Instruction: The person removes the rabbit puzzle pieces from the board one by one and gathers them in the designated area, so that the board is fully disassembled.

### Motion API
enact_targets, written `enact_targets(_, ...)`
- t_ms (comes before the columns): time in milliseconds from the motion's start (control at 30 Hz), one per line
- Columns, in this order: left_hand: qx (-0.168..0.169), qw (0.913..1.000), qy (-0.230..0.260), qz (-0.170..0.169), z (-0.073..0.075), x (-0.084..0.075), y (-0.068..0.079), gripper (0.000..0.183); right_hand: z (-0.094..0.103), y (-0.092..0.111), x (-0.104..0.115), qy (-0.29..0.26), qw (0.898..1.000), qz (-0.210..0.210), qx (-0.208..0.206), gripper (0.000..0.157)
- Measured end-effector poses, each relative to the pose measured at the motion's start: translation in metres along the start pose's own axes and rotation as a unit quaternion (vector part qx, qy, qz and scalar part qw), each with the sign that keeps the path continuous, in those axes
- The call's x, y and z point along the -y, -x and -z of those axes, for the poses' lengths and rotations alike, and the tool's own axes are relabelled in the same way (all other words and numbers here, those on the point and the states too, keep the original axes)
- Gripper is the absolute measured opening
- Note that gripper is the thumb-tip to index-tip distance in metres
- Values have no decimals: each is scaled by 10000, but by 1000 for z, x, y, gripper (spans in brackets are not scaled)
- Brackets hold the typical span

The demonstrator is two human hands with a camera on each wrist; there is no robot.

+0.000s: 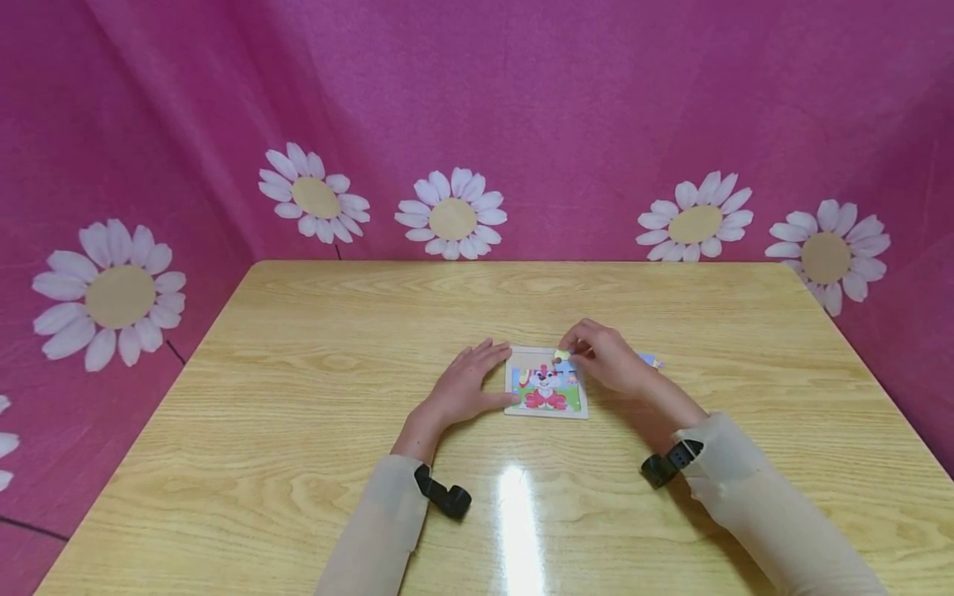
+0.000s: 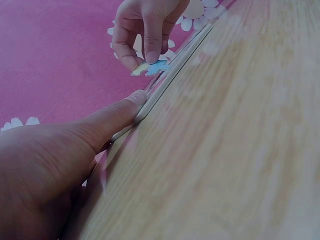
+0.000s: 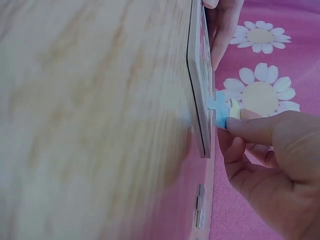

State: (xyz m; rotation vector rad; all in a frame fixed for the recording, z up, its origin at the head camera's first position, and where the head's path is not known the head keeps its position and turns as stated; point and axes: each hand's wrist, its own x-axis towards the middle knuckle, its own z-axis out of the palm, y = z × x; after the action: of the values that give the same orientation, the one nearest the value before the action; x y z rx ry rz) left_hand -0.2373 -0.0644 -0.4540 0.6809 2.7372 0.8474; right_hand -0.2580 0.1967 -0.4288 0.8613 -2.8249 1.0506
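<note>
A small jigsaw puzzle board with a pale rim lies mid-table. In its picture, a red and white cartoon animal stands on green, and bare backing shows along the top left. My left hand rests at the board's left side, thumb on the lower corner and fingers stretched to the upper one. Between thumb and fingers, my right hand pinches a blue and yellow puzzle piece over the board's upper right. In the left wrist view, that puzzle piece appears tilted just above the rim.
More puzzle pieces lie on the wooden table just right of the board, partly behind the right hand. A pink curtain with white daisies hangs behind the table. Each wrist carries a black strapped camera.
</note>
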Motion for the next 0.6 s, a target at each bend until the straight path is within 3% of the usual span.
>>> enact_targets(600,3,10000,-33,21,0,-1,0,79,5,7,-10,-133,9981,-373,-479,13)
